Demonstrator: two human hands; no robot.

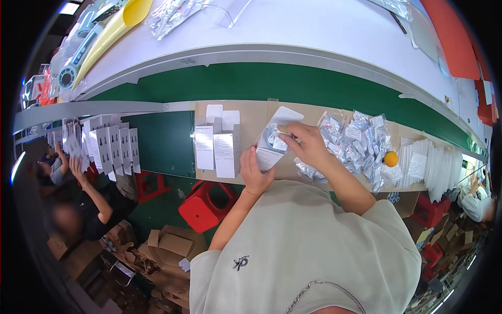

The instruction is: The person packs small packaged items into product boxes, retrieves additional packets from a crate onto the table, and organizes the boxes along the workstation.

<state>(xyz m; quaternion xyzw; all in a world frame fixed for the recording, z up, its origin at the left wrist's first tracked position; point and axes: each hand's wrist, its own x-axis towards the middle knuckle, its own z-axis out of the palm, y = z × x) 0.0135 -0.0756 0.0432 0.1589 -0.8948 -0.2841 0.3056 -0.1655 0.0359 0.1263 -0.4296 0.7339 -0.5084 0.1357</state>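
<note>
My left hand (254,172) is wrapped round the lower part of a tilted white cardboard box (270,157), whose top flap stands open. At the box's mouth, the thumb and fingers of my right hand (308,144) are pinched together on a clear plastic packet (275,138) lying partly inside; its contents are hard to make out. To the left, white boxes (225,152) with raised flaps stand side by side on the tan work surface (285,171). Right of my hands lies a pile of clear plastic packets (355,141) with small parts in them.
An orange round fruit (390,159) sits beside the packets, near stacked white bubble-wrap sleeves (434,165). Farther left stand more white boxes (112,146), where another person's hand (78,170) reaches. A red stool (206,206) is below the bench; a white shelf (293,31) runs above it.
</note>
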